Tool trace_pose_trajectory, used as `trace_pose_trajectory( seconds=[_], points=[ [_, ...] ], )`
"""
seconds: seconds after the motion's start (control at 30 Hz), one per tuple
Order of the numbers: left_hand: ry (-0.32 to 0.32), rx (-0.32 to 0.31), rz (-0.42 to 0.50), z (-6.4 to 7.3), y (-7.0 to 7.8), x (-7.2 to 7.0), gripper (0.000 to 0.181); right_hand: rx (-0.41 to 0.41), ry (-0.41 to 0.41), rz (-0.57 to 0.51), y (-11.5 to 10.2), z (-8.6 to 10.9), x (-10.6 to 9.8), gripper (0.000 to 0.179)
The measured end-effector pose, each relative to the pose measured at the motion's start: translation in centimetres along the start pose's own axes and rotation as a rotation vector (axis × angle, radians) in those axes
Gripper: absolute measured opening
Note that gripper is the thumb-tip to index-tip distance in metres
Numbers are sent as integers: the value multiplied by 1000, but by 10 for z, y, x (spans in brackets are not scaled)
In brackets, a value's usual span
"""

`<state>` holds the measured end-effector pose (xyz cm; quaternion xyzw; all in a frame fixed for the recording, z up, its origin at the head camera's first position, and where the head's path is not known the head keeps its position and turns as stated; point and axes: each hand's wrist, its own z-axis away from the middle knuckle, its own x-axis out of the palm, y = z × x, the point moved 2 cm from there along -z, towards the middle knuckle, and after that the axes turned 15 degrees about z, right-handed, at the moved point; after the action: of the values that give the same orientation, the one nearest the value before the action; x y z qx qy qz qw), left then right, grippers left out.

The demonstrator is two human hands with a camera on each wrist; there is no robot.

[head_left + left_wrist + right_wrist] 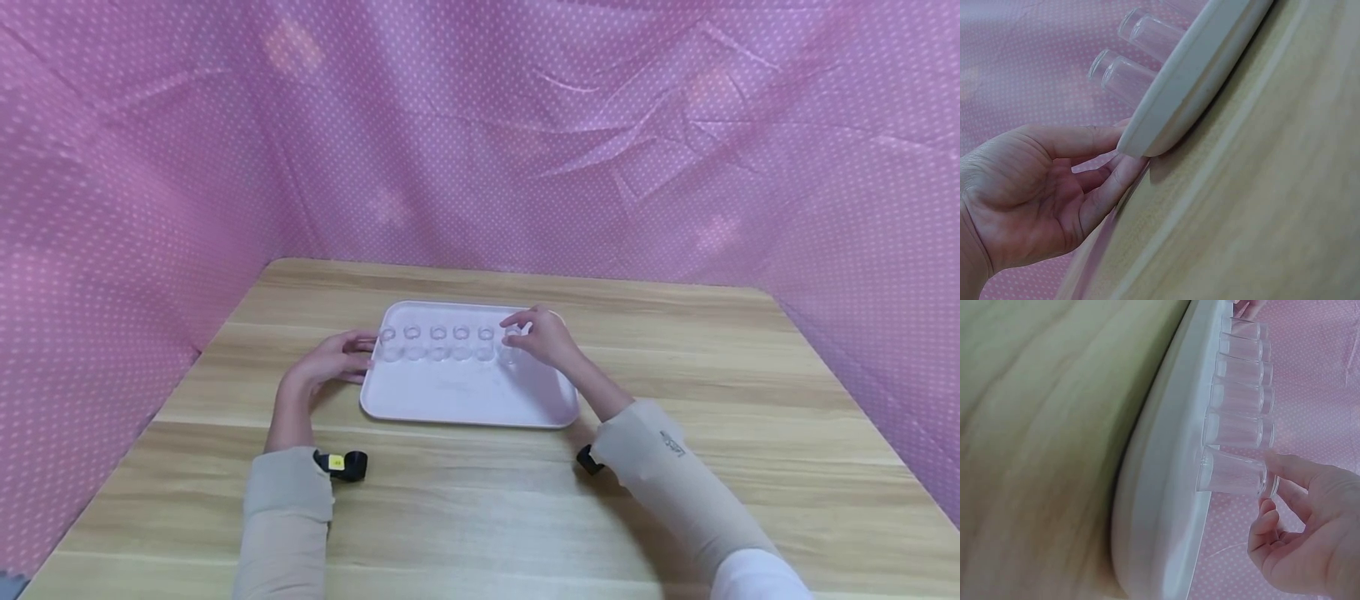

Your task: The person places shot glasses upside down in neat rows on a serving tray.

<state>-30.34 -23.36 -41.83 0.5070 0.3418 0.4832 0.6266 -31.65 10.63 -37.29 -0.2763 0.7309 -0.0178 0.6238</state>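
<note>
Several small clear jars (438,342) stand upright in a row along a white tray (457,404). Each has a clear ring-like top, though whether it is a separate lid I cannot tell. My right hand (551,340) is at the right end of the row. In the right wrist view, its thumb and fingers pinch the top of the end jar (1235,474), whose base appears to rest on the tray. At the tray's left edge, my left hand (333,360) grips the rim. The left wrist view shows the rim between the thumb and the fingers (1113,187) underneath.
The tray lies on a wood-grain table (457,500). A pink dotted curtain (480,167) hangs behind the table and along both sides. Black devices are strapped to the left wrist (352,466) and the right wrist.
</note>
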Motion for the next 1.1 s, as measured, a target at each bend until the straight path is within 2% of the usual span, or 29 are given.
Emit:
trace_pose_trajectory(
  seconds=[0.33,0.63,0.77,0.97,1.03,1.1],
  points=[
    [-6,-1,-8,1,0,1,59,-20,21,42,-2,-1,2,25],
    [-13,5,-12,-1,-1,0,58,2,4,7,1,0,3,26],
    [-10,2,-6,-2,-2,0,58,4,-29,-1,3,1,2,34],
    [-17,-7,7,0,-3,0,63,56,-101,-25,15,5,-7,47],
    [-27,-14,28,4,-1,-1,63,74,-103,-25,21,6,-12,49],
    [-24,0,10,11,5,-4,61,97,-107,-32,28,9,-20,51]
  ],
)
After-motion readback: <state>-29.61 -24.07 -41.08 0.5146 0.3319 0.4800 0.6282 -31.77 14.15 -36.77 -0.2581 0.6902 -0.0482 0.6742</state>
